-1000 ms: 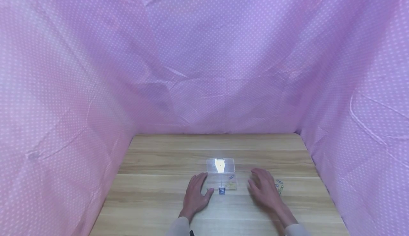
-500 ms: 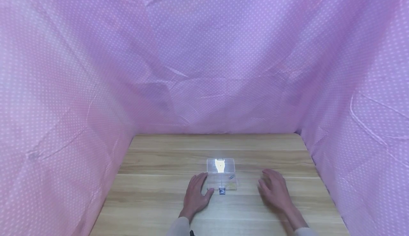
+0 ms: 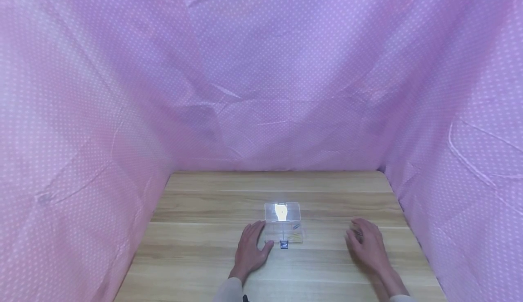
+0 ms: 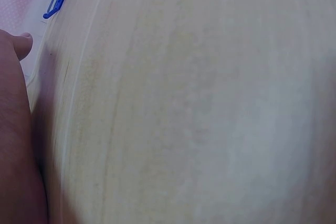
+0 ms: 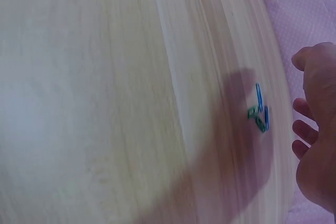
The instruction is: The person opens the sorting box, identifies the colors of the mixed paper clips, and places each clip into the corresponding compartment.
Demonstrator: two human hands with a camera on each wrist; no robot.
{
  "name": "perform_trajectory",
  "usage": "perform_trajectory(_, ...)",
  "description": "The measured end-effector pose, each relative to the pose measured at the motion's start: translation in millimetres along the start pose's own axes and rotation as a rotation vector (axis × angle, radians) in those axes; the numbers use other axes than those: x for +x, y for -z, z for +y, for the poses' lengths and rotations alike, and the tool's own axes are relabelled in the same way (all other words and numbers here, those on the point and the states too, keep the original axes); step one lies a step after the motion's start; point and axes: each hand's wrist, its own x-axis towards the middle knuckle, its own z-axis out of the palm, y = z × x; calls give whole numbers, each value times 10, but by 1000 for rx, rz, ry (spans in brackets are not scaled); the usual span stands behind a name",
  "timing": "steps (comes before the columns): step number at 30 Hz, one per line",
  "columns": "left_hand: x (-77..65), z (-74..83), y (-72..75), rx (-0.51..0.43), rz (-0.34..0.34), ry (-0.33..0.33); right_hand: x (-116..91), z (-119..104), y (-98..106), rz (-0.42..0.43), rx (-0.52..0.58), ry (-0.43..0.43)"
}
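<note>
A clear plastic divided box [image 3: 271, 232] stands with its lid [image 3: 269, 212] folded back, away from me. Inside its right-hand compartments lie a blue paper clip [image 3: 296, 226] and yellow paper clips [image 3: 295, 237]. My left hand [image 3: 250, 251] rests at the box's left side, thumb by the front corner and fingertips by the left edge. To the right, my right hand [image 3: 371, 246] hovers with loosely bent fingers over loose blue paper clips [image 5: 259, 98] and green paper clips [image 5: 260, 124]. Nothing shows between its fingers in the right wrist view.
A blue latch [image 3: 283, 245] sticks out from the box's front. The wooden table [image 3: 212, 202] is enclosed by pink dotted cloth [image 3: 278, 134] at the back and both sides.
My right hand has moved right, away from the box, and is now over the loose paper clips, mostly covering them in the head view. The left hand and box have stayed put.
</note>
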Motion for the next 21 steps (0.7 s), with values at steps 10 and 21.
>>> perform_trajectory(10,4,3,-1,10,-3,2,-36,170,18,48,-45,22)
perform_trajectory(21,9,4,7,25,14,-16,-60,245,33,-26,-44,-85)
